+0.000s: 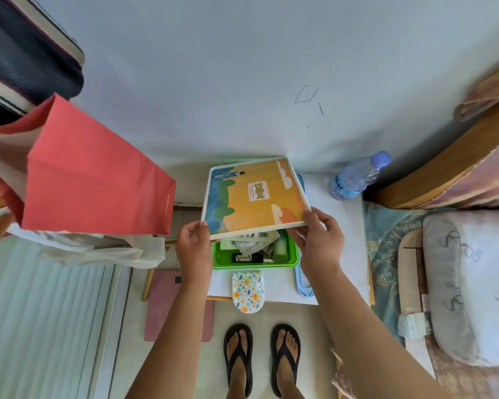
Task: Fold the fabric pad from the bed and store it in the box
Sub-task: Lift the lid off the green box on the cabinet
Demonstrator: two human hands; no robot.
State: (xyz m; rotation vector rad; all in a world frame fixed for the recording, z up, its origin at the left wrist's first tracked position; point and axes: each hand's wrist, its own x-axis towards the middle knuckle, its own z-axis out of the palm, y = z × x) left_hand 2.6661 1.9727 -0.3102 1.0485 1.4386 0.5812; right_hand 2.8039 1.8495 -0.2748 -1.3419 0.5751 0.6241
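Covering most of the green box (293,256), the lid (254,194) hides its contents.

Lid (257,194) over most of green box (255,264); near strip open.

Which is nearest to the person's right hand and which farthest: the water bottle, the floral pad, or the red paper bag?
From the right hand:
1. Floral pad, just below and left, at the table's front edge.
2. Water bottle, up and right, by the wall.
3. Red paper bag, far left.
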